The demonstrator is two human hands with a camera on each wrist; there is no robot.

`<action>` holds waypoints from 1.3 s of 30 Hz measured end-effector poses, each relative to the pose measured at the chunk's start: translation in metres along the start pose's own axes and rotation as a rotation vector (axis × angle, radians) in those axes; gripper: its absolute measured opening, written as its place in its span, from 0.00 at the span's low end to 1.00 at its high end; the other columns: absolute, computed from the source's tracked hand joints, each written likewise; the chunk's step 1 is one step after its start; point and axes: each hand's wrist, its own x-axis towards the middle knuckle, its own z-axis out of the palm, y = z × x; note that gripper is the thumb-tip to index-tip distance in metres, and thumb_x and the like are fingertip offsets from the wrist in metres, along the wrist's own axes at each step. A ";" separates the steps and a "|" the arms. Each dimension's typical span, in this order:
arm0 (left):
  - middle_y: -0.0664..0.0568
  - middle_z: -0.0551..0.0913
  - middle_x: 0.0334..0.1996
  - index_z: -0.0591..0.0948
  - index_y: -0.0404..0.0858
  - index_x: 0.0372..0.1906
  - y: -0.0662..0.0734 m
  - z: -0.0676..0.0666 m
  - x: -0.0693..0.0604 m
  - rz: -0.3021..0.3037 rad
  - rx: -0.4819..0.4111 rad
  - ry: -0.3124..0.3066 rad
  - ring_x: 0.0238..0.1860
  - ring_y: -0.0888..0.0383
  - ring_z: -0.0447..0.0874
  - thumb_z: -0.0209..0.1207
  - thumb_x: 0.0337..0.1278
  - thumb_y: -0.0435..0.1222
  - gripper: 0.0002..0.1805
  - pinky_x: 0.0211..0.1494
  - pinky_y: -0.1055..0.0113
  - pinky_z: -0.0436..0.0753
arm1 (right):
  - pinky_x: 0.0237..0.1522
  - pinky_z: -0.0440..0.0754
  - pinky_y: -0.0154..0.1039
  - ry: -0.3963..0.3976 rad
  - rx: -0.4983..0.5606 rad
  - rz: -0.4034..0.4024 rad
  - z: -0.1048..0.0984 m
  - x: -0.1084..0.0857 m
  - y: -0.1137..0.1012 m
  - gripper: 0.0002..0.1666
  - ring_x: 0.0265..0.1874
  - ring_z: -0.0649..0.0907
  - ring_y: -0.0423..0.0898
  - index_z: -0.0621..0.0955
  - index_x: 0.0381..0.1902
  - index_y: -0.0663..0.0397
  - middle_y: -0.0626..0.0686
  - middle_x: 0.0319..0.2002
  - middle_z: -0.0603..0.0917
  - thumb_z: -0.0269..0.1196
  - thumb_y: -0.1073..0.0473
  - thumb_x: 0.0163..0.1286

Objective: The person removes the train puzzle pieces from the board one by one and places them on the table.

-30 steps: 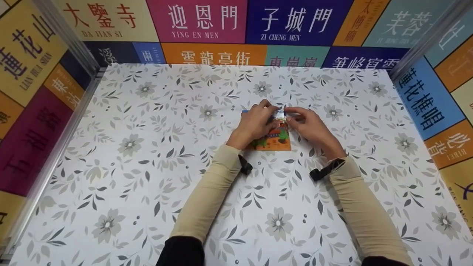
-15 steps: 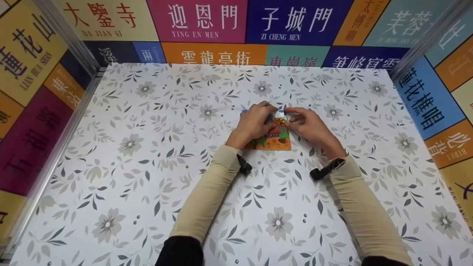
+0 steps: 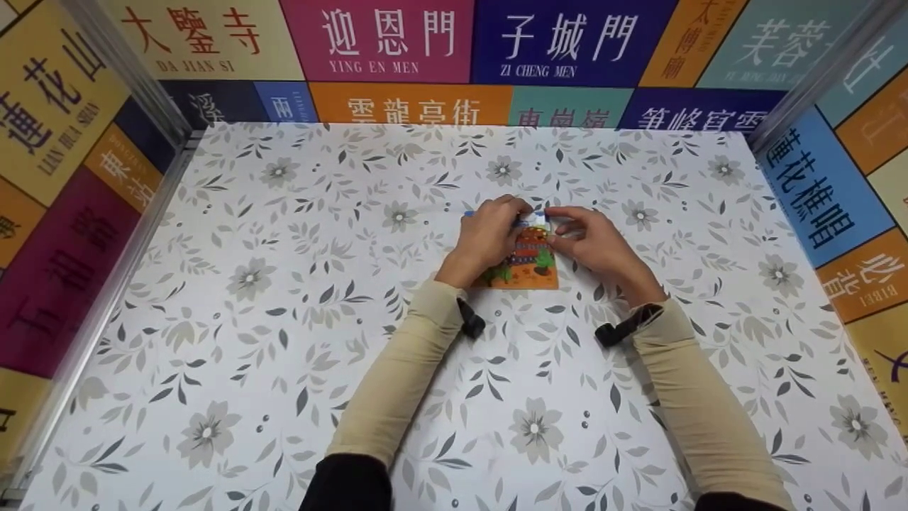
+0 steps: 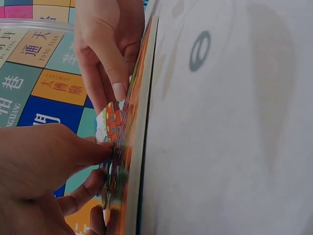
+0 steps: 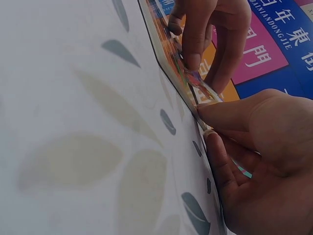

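A small jigsaw puzzle board [image 3: 521, 279] with a bright printed picture lies flat on the patterned tabletop. My left hand [image 3: 489, 231] reaches over its left part and hides much of the picture. Between that hand's thumb and fingers is a thin printed puzzle piece [image 4: 111, 120], tilted up from the board's surface in the left wrist view. My right hand [image 3: 592, 238] holds the board's far right corner, thumb and index finger at its edge. In the right wrist view, the same piece [image 5: 203, 88] slants up beside the right thumb. How the piece's lower edge meets the board is unclear.
A white tabletop [image 3: 284, 397] with grey flowers and leaves surrounds the board. Colourful panels with printed characters [image 3: 390, 42] stand along the back and both sides. Each wrist bears a black strap [image 3: 624, 330].
My left hand has shifted slightly over the board, and more of the printed orange and red picture shows between the hands. The right hand stays nearly still at the corner.
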 end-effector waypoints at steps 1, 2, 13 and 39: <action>0.56 0.85 0.64 0.84 0.49 0.65 0.000 0.000 0.000 0.000 -0.009 0.004 0.63 0.50 0.84 0.62 0.80 0.38 0.16 0.61 0.46 0.87 | 0.65 0.80 0.55 0.000 0.000 0.001 0.000 0.000 0.000 0.33 0.60 0.86 0.62 0.76 0.79 0.46 0.65 0.62 0.84 0.67 0.59 0.79; 0.55 0.85 0.63 0.84 0.49 0.65 0.000 0.000 0.000 0.001 -0.017 0.009 0.63 0.50 0.84 0.62 0.79 0.38 0.16 0.61 0.46 0.87 | 0.65 0.80 0.55 0.000 -0.001 0.002 0.000 0.000 0.000 0.33 0.60 0.86 0.62 0.76 0.79 0.47 0.65 0.62 0.84 0.67 0.60 0.78; 0.55 0.86 0.62 0.84 0.48 0.63 -0.007 0.003 0.000 0.027 -0.122 0.049 0.61 0.55 0.85 0.67 0.74 0.36 0.17 0.66 0.55 0.84 | 0.68 0.79 0.58 -0.005 0.016 0.024 -0.001 -0.002 -0.001 0.34 0.63 0.84 0.62 0.76 0.79 0.43 0.64 0.63 0.83 0.68 0.59 0.77; 0.51 0.78 0.70 0.75 0.51 0.80 -0.003 0.004 0.000 0.032 0.093 -0.074 0.66 0.50 0.82 0.62 0.78 0.53 0.31 0.63 0.44 0.85 | 0.68 0.79 0.57 0.000 0.013 0.004 -0.001 -0.002 -0.001 0.35 0.61 0.84 0.60 0.75 0.79 0.44 0.62 0.66 0.83 0.70 0.56 0.77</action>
